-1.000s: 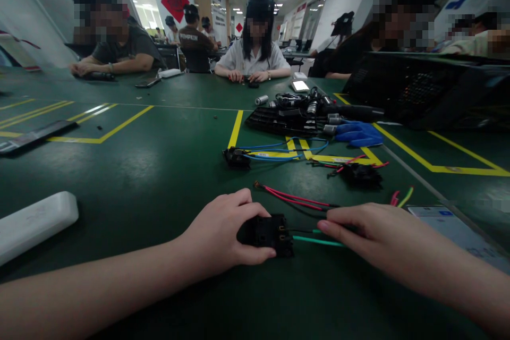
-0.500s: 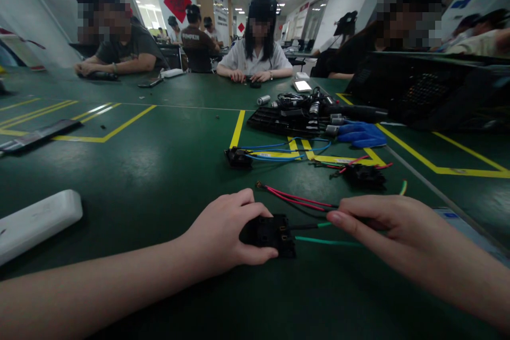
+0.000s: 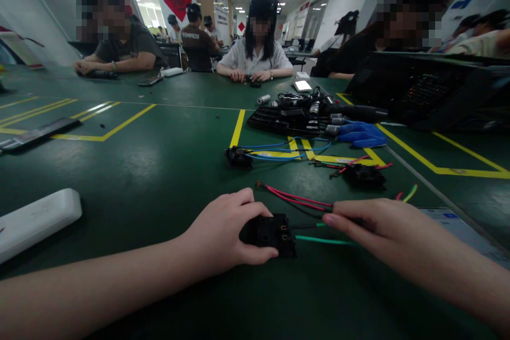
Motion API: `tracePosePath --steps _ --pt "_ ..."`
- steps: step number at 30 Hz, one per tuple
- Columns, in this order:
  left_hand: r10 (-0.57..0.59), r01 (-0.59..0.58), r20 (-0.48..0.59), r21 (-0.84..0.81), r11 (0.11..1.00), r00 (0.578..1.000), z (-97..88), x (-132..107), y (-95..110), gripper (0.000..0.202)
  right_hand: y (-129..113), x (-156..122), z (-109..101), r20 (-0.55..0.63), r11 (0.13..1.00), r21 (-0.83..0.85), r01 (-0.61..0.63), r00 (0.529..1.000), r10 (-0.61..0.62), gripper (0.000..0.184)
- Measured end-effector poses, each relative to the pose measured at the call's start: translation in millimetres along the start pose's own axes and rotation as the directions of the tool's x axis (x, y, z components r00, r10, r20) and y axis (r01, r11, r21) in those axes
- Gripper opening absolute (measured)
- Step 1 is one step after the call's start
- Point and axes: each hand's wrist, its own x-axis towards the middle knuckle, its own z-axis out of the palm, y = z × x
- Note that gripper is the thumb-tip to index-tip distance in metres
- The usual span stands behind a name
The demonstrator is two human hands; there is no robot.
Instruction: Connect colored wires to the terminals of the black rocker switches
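Note:
My left hand (image 3: 229, 231) grips a flat black plastic housing (image 3: 274, 234) from its left side, thumb along the near edge and fingers over the far edge. Small brass-coloured contacts show on the housing's face. A green wire (image 3: 324, 240) and a dark wire with a green part run from its right side toward my right hand (image 3: 366, 226). That hand is closed, thumb against forefinger, on red wires (image 3: 297, 197) whose metal ends point left above the housing. The wires' other ends, one red and one yellow-green, stick out behind the hand.
Beyond my hands lie a black part with blue wires (image 3: 239, 156) and another with red and green wires (image 3: 364, 175). Farther back are a heap of black tools (image 3: 287, 119) and a blue glove (image 3: 360, 134). A white device (image 3: 40, 223) lies left. Several people sit around.
My right hand has shifted slightly left with the red wires, and their far ends show more behind it. My left hand keeps its hold on the black housing.

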Motion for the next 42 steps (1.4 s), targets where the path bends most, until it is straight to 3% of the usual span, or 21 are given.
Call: tracePosePath --steps 4,7,11,14,18,21,25,30,33,38,42 --pt "-0.012 0.012 0.027 -0.015 1.000 1.000 -3.4 0.7 2.2 0.037 -13.0 -4.7 -9.9 -0.122 0.993 0.071 0.094 0.989 -0.085 0.054" --pt "-0.021 0.021 0.050 -0.010 1.000 0.999 -5.2 0.9 3.2 0.037 -13.8 -7.0 -10.8 -0.135 0.994 0.056 0.098 0.987 -0.090 0.053" --pt "-0.003 0.003 0.021 -0.003 1.000 1.000 -3.4 1.0 2.1 0.038 -0.5 -3.5 -1.5 0.039 1.000 0.014 -0.019 0.999 0.018 0.042" --pt "0.001 -0.001 0.009 -0.010 1.000 1.000 -2.2 1.2 1.5 0.038 9.4 1.2 9.9 0.162 0.995 0.057 -0.082 0.984 0.071 0.043" --pt "-0.002 0.002 0.019 -0.018 1.000 1.000 -2.5 1.3 1.6 0.039 13.3 4.6 17.3 0.211 0.993 0.069 -0.098 0.974 0.082 0.043" --pt "-0.004 0.004 0.020 -0.022 1.000 1.000 -1.9 0.9 0.8 0.038 10.5 4.5 12.2 0.151 0.997 0.007 -0.076 0.986 0.074 0.042" --pt "-0.005 0.005 0.005 -0.018 1.000 1.000 -0.5 0.3 0.1 0.039 -1.2 0.9 -2.5 -0.034 1.000 0.008 0.016 0.999 -0.016 0.046" --pt "-0.002 0.002 0.002 -0.009 1.000 1.000 -0.4 -0.4 1.0 0.038 -11.4 -3.4 -10.7 -0.207 0.990 -0.003 0.144 0.968 -0.142 0.048" --pt "-0.002 0.002 0.005 -0.014 1.000 1.000 -0.5 -0.5 0.9 0.038 -4.9 -2.8 -5.8 -0.140 0.996 -0.041 0.080 0.986 -0.085 0.045" --pt "-0.001 0.001 0.001 -0.029 1.000 1.000 -0.4 0.0 0.2 0.039 10.8 1.8 9.9 0.131 0.996 -0.041 -0.083 0.987 0.088 0.045" --pt "-0.012 0.012 0.010 -0.033 0.999 1.000 -0.9 0.3 0.8 0.039 10.9 3.7 9.3 0.100 0.997 -0.059 -0.048 0.994 0.053 0.045"
